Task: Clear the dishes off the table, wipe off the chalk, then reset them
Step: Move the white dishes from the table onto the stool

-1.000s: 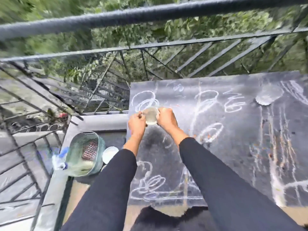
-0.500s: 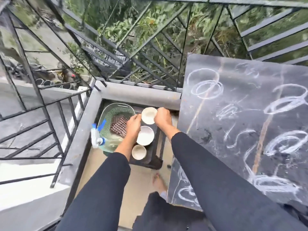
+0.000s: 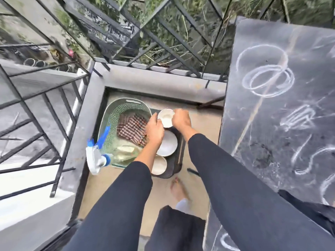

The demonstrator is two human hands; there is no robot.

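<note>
A small white bowl (image 3: 166,117) is held between both hands: my left hand (image 3: 154,130) grips its left rim and my right hand (image 3: 181,118) its right rim. It hangs over a low dark stool (image 3: 178,153) to the left of the table. On that stool sit a white plate (image 3: 168,144) and a white cup (image 3: 158,164), partly hidden by my left forearm. The dark table (image 3: 279,109) on the right carries white chalk scribbles (image 3: 266,77).
A green mesh basket (image 3: 116,120) left of the stool holds a checked cloth (image 3: 131,130). A spray bottle (image 3: 96,158) hangs on its near edge. Black metal railing (image 3: 126,38) and a concrete ledge (image 3: 154,82) fence the corner. A bare foot (image 3: 178,190) stands on the tan floor.
Both hands carried the small bowl from over the table leftward and down to the stool. My view turned with them and moved closer to the basket corner.
</note>
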